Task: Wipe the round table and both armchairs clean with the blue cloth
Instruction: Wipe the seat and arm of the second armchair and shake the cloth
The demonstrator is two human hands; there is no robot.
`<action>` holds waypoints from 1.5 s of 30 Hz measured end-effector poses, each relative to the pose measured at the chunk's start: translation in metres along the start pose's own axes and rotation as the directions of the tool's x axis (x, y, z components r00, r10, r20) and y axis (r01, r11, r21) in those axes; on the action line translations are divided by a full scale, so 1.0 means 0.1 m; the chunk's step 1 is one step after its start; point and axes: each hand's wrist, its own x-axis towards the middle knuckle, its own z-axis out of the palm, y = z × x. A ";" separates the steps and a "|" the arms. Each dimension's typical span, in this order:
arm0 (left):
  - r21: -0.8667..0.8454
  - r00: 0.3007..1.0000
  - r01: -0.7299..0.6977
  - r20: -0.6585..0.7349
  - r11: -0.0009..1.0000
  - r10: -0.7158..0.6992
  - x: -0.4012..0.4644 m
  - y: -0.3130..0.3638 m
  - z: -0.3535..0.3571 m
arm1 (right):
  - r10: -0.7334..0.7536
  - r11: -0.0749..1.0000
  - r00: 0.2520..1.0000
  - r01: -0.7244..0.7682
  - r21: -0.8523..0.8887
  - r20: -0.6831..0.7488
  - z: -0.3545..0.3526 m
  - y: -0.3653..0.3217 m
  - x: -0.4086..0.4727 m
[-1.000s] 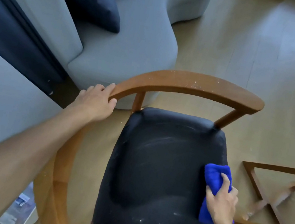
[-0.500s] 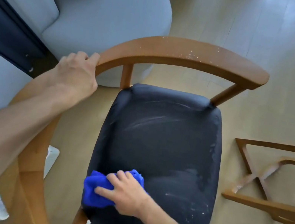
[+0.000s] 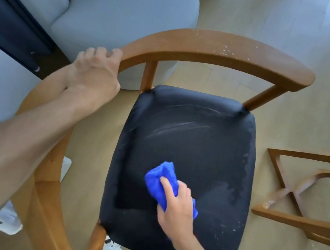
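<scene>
one crumpled blue cloth point(image 3: 168, 185), long axis 11-to-5 o'clock | right hand point(image 3: 177, 208) presses it, fingers curled over, on one wooden armchair's black seat point(image 3: 188, 150) | left hand point(image 3: 96, 72) clamps curved wooden armrest point(image 3: 216, 50)

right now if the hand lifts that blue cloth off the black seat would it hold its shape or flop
Probably flop: the bunched blue cloth shows soft folds under the right hand. It looks light, since a few fingers move it. The plush weave likely grips the black padded seat rather than sliding.
</scene>
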 end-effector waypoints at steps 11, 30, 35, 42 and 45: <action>-0.015 0.998 -0.042 0.046 0.999 0.043 0.01 0.03 -0.02 | 0.059 0.992 0.989 -0.043 -0.116 0.136 -1.11 1.60 -0.09; 0.021 0.997 -0.019 0.081 1.000 0.017 -0.01 0.07 -0.10 | -0.670 0.467 0.327 0.884 0.036 0.666 -0.17 0.32 -0.46; 0.035 0.998 -0.008 0.067 0.999 0.005 -0.03 0.08 -0.07 | -0.451 0.798 0.748 0.582 -0.155 0.487 -1.04 1.55 -0.10; 0.028 0.999 -0.017 0.049 0.999 0.015 -0.02 0.08 -0.06 | -0.101 0.989 0.942 0.129 -0.066 0.319 -1.02 1.49 -0.28; 0.020 0.998 -0.011 0.057 1.000 0.010 -0.02 0.08 -0.07 | -0.441 0.763 0.588 0.643 -0.061 0.678 -0.88 1.21 -0.66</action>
